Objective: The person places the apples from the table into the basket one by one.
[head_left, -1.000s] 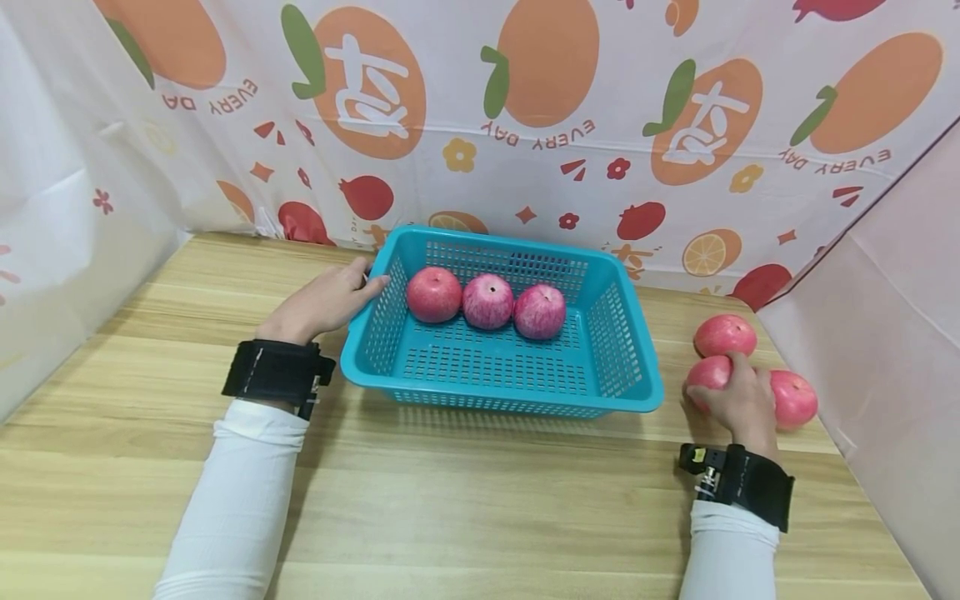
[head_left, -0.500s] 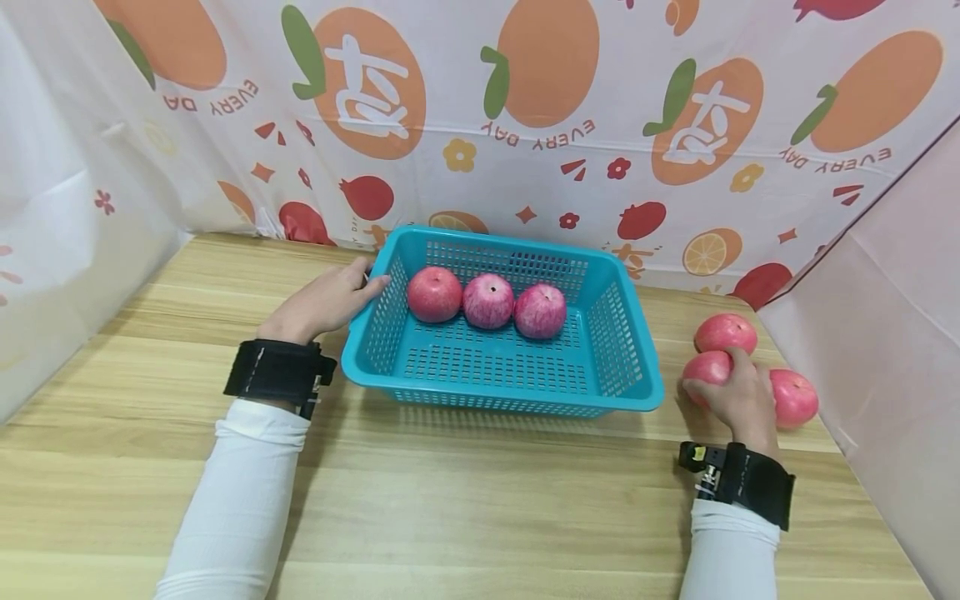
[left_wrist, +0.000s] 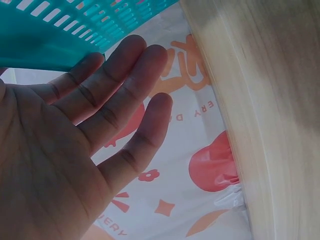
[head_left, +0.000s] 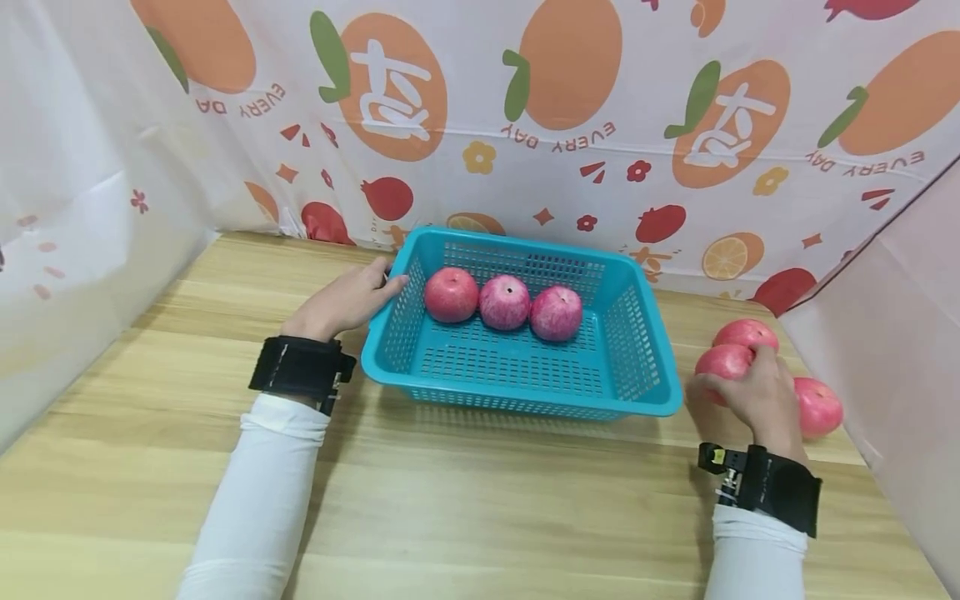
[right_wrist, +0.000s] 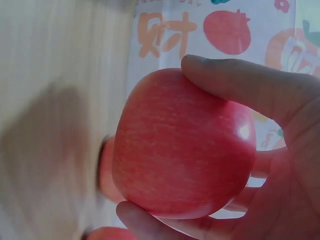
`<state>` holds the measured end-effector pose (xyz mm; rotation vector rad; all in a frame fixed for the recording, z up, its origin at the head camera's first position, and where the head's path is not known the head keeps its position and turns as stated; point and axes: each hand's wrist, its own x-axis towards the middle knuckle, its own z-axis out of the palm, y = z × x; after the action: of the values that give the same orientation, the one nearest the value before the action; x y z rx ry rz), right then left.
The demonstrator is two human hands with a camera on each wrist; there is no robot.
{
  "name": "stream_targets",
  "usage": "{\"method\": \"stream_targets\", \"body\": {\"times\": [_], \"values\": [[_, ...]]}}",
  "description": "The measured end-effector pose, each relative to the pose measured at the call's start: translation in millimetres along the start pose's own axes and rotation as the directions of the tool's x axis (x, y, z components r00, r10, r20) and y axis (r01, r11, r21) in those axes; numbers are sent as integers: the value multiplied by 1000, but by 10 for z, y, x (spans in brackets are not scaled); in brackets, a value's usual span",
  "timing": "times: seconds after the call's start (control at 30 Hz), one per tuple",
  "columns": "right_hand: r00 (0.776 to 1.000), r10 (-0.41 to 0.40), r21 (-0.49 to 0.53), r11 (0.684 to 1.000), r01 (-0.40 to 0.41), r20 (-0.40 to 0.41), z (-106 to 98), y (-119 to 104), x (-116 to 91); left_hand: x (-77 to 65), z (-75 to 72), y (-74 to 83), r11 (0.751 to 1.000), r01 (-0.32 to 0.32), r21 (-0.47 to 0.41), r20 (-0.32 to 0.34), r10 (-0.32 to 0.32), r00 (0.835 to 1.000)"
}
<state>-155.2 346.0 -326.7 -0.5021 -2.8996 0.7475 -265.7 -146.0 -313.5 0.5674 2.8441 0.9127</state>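
A pinkish-red apple (right_wrist: 185,145) is gripped by my right hand (head_left: 765,396), thumb on one side and fingers on the other; it appears slightly raised off the table. Two more apples lie close by: one apple (head_left: 746,333) behind the hand, another apple (head_left: 819,408) to its right. At the blue plastic basket (head_left: 517,396), my left hand (head_left: 348,300) touches the left end, its thumb over the rim. The left wrist view shows its other fingers (left_wrist: 135,95) fairly straight, outside the basket. Inside sit a red apple (head_left: 452,295) and two streaked apples (head_left: 505,302), side by side.
The wooden table (head_left: 480,508) extends in front of the basket. A fruit-printed curtain (head_left: 450,192) hangs right behind the table's back edge. Pale sheets rise at the left and the right (head_left: 885,333).
The head view has shifted, so everything appears farther right. My right hand has raised its apple slightly, and it now overlaps the apple behind more. My left hand keeps its place on the basket.
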Motion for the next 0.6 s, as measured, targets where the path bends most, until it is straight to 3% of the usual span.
{"method": "stream_targets", "body": {"times": [0.17,0.6], "values": [[998,-54,-3,999,54,-38,-75,-48,14,34,23,14,1000,3,9,-1,-3,1000],[991,-85,-24,996,83,-104,-152,-182,-23,-10,-13,55,1000,4,-14,15,-4,1000]]}}
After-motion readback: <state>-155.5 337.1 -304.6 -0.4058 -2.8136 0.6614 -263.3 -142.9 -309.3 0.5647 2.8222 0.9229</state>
